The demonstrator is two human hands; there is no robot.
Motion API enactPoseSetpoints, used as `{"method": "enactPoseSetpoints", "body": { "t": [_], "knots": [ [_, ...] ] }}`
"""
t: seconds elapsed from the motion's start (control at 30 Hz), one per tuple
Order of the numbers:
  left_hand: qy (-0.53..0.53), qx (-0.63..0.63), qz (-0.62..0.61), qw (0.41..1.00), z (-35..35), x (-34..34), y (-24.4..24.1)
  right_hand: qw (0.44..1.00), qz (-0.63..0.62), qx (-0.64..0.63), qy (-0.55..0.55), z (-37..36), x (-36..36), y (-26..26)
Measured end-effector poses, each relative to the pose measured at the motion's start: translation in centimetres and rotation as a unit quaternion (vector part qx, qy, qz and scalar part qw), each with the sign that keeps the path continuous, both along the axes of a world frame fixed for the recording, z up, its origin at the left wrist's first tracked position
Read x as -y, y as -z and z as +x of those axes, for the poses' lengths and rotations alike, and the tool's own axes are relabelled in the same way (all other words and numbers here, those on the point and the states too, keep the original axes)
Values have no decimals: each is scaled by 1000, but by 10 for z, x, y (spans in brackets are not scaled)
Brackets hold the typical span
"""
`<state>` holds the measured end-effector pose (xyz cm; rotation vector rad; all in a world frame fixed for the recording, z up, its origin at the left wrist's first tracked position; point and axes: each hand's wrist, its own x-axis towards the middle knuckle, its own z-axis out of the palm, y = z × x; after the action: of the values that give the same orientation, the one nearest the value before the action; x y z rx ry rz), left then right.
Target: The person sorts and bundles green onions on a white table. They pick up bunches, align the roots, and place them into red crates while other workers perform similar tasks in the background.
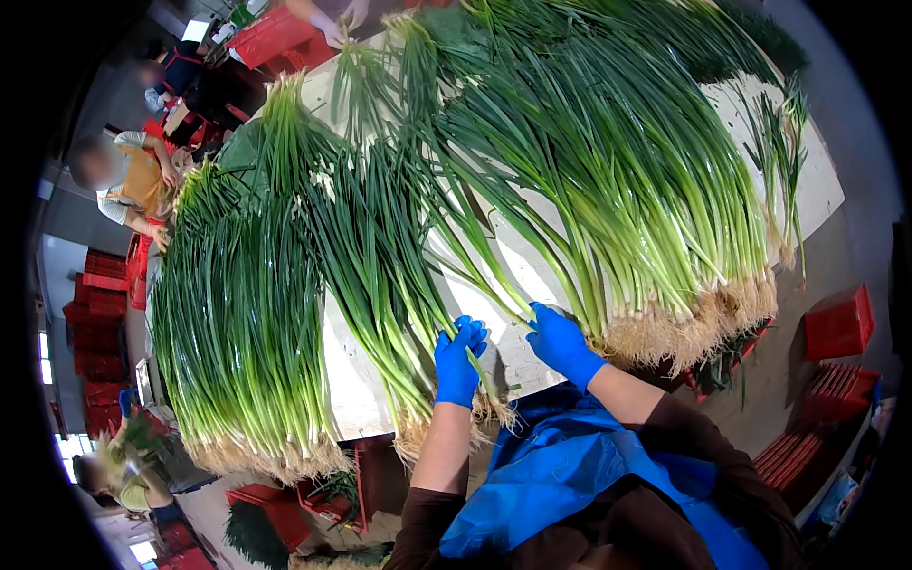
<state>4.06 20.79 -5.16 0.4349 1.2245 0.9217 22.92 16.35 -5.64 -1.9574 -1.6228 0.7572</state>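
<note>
Both my hands wear blue gloves over a white table (356,399) spread with long green onions. My left hand (458,363) is closed around a green onion stalk (482,374), at the right edge of a small group of green onions (377,313). The roots of that group hang at the table's near edge. My right hand (564,343) grips the pale lower part of loose green onions (507,281), whose leaves run up and left. Their root ends are hidden by the hand. Close to its right lies a large pile of green onions (641,214) with bushy roots.
Another row of green onions (242,320) covers the table's left side. A co-worker's hands (331,28) are at the far edge, and a person in an orange apron (139,178) stands at left. Red crates (839,322) stand on the floor at right; a red crate (274,509) sits below.
</note>
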Motion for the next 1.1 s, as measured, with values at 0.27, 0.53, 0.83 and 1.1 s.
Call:
{"method": "enactPoseSetpoints", "body": {
  "t": [0.27, 0.53, 0.83, 1.1],
  "knots": [
    [32, 134, 23, 990, 0, 0, -26, 881, -260, -394, -2, 10, 5, -50],
    [51, 158, 12, 986, -2, -2, -25, 776, -215, -591, 47, 34, 26, -52],
    [35, 79, -27, 996, -14, -4, -1, 856, 53, -506, 90, 218, 48, -236],
    [47, 85, 46, 994, -9, -7, -9, 864, 303, -365, 167, 441, 101, -322]
  ]
}}
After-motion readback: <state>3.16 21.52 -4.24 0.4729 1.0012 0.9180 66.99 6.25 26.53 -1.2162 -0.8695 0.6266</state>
